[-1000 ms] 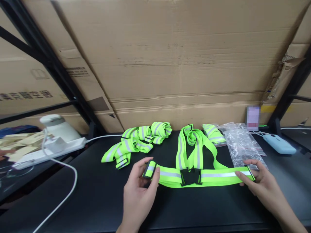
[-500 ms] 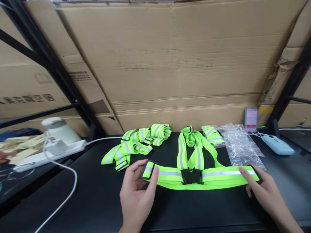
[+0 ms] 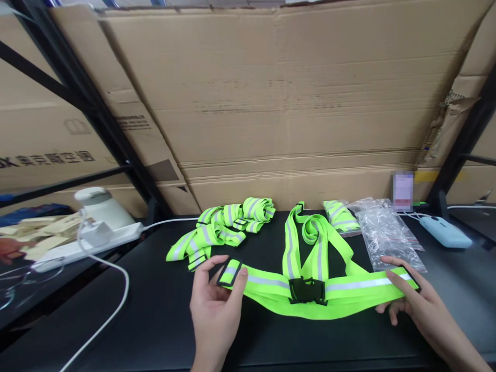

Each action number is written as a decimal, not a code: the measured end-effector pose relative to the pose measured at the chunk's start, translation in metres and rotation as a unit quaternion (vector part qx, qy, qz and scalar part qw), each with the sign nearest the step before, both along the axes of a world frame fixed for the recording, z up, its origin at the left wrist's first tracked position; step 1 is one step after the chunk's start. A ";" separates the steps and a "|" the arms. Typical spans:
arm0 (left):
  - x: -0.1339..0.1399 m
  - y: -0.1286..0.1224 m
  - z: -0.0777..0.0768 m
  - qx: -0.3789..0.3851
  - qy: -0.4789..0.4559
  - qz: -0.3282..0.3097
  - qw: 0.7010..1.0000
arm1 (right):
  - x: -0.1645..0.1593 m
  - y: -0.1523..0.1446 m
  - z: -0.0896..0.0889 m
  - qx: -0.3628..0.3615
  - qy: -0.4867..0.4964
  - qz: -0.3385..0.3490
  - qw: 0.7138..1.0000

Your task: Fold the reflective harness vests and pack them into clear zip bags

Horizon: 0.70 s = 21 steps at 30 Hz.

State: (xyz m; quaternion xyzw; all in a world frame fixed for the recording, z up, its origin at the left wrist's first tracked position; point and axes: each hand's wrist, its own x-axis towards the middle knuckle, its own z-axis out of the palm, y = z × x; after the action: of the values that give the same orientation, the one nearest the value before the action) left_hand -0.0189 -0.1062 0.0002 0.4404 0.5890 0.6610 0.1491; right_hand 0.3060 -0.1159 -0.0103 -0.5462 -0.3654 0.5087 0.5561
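A neon-yellow reflective belt (image 3: 267, 281) with a grey stripe stretches between my two hands, its lower layer sagging in the middle. My left hand (image 3: 217, 305) pinches the left end at a black slider (image 3: 230, 272). At the other end, my right hand (image 3: 416, 299) grips the belt with thumb on top, by another black slider. The black buckle (image 3: 308, 291) at the centre is fastened. Two shoulder straps (image 3: 291, 248) run from the belt back across the black table, one partly coiled.
Several bundled reflective straps (image 3: 220, 227) lie at the back left. Behind on the right are a packed strap (image 3: 341, 216), clear plastic bags (image 3: 383, 232) and a light-blue device (image 3: 445, 231). A white power strip (image 3: 120, 237) with a cable lies left; a cardboard wall (image 3: 290, 103) stands behind.
The belt has slackened and its lower layer droops more. The buckle sits slightly lower, and the right hand's fingers have spread somewhat. The view has shifted slightly.
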 end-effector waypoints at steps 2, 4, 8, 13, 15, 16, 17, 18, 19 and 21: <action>0.005 -0.001 0.003 0.016 0.006 -0.012 1.000 | -0.004 -0.002 0.002 0.005 -0.041 -0.002 0.999; 0.013 -0.002 0.004 0.027 0.020 -0.020 0.999 | -0.007 -0.003 0.004 0.011 -0.094 0.000 0.996; 0.034 -0.006 0.000 0.070 0.116 -0.024 0.990 | -0.006 -0.004 0.005 0.025 -0.178 -0.008 0.984; 0.063 -0.009 -0.007 0.121 0.321 -0.097 0.934 | -0.002 -0.003 0.000 0.048 -0.188 -0.021 0.981; 0.073 -0.008 -0.006 0.104 0.354 -0.125 0.921 | -0.002 -0.003 -0.001 0.048 -0.185 -0.029 0.981; 0.078 -0.008 -0.005 0.089 0.358 -0.135 0.920 | -0.002 -0.003 -0.001 0.048 -0.183 -0.034 0.981; 0.082 -0.008 -0.005 0.073 0.356 -0.142 0.921 | -0.002 -0.002 -0.001 0.049 -0.178 -0.037 0.982; 0.086 -0.008 -0.005 0.059 0.351 -0.150 0.922 | -0.002 -0.002 -0.001 0.050 -0.173 -0.037 0.983; 0.089 -0.009 -0.006 0.050 0.349 -0.161 0.922 | -0.003 -0.002 -0.001 0.054 -0.167 -0.036 0.984; 0.095 -0.010 -0.008 0.048 0.357 -0.188 0.914 | -0.004 -0.002 0.000 0.064 -0.157 -0.031 0.985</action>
State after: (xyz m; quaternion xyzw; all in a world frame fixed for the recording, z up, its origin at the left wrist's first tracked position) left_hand 0.0764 -0.1160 -0.0079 0.7562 0.4766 0.4474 0.0294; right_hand 0.3023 -0.1183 -0.0105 -0.5939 -0.4623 0.3748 0.5414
